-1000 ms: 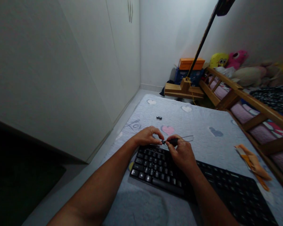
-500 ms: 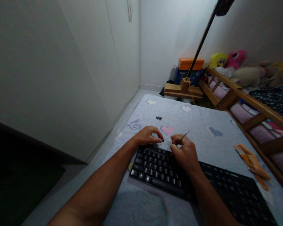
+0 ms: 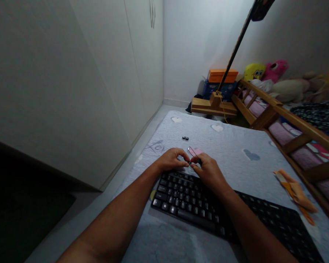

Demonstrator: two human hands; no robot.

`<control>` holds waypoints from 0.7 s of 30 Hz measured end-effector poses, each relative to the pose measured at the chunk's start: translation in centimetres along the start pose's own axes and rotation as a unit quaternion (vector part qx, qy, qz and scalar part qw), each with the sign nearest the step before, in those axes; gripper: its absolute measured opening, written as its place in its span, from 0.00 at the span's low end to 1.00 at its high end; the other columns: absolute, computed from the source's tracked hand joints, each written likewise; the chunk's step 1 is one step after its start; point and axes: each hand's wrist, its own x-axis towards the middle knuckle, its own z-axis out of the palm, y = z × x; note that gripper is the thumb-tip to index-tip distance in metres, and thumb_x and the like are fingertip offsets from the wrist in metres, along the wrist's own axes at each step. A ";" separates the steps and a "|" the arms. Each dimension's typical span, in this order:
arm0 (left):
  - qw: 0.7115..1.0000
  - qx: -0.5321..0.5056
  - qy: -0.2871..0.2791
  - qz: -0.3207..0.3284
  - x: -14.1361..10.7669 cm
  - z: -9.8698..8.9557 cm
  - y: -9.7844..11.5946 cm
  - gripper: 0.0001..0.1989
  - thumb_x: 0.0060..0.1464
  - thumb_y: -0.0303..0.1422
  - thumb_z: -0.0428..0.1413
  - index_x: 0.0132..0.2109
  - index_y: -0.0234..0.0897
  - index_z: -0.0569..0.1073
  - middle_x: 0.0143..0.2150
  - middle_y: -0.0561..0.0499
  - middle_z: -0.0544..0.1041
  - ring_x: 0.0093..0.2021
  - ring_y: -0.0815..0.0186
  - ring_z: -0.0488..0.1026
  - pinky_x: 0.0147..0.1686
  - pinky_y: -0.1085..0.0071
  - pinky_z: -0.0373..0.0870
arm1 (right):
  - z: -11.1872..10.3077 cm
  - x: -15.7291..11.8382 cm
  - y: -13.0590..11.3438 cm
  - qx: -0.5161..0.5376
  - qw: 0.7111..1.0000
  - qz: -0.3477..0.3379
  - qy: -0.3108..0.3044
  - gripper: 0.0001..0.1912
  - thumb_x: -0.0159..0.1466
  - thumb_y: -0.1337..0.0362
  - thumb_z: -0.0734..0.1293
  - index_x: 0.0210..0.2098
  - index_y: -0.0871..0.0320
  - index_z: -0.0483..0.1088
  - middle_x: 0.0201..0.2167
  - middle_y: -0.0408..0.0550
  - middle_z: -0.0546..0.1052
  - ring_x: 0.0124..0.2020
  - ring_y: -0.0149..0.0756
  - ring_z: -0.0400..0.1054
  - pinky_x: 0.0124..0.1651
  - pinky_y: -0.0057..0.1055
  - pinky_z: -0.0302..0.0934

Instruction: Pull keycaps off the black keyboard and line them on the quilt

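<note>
My left hand [image 3: 173, 159] is closed in a pinch over the back edge of the black keyboard [image 3: 185, 199]. A small black keycap [image 3: 190, 163] sits between its thumb and forefinger. My right hand [image 3: 208, 170] meets it there, its fingertips at the keycap. Tucked in the right hand's curled fingers is a thin wire-loop tool [image 3: 192, 151], its metal end pointing up and to the left and its other end mostly hidden. Two small black keycaps [image 3: 185, 138] lie on the quilted sheet beyond my hands. The right forearm covers part of the keyboard.
An orange cloth with an orange-handled tool [image 3: 296, 193] lies to the right. A wooden bed rail [image 3: 298, 120] borders the right side, and a white wardrobe [image 3: 98, 73] stands left. A lamp-like pole on a wooden base [image 3: 214, 104] rises at the back.
My right hand has moved left to meet the left hand at the keycap. The wire-loop tool has swung from pointing up-right to up-left. The left hand keeps its pinch.
</note>
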 end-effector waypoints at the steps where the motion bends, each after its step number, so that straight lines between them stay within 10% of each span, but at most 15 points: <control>1: 1.000 -0.001 0.003 0.000 0.0 0.0 -0.1 0.06 0.47 0.29 0.66 0.35 0.35 0.81 0.37 0.49 0.82 0.41 0.63 0.77 0.49 0.69 0.69 | 0.1 0.2 -0.1 -0.007 1.000 -0.001 -0.004 0.05 0.59 0.71 0.70 0.36 0.59 0.77 0.37 0.50 0.79 0.40 0.40 0.74 0.46 0.36 0.66; 10: 1.000 -0.007 0.008 0.011 0.3 0.1 -1.5 0.11 0.47 0.33 0.66 0.39 0.34 0.81 0.40 0.47 0.81 0.43 0.61 0.76 0.48 0.68 0.70 | -0.2 1.4 0.6 -0.049 0.998 -0.023 -0.024 0.03 0.57 0.70 0.71 0.32 0.58 0.76 0.33 0.48 0.79 0.36 0.37 0.73 0.41 0.31 0.64; 21: 0.971 0.075 0.225 -0.027 0.6 -0.7 -2.9 0.08 0.52 0.33 0.58 0.37 0.34 0.79 0.35 0.49 0.77 0.31 0.69 0.68 0.35 0.72 0.67 | -1.1 8.9 3.5 -0.052 0.996 0.069 -0.001 0.03 0.58 0.68 0.69 0.31 0.58 0.77 0.30 0.46 0.81 0.31 0.33 0.71 0.35 0.27 0.59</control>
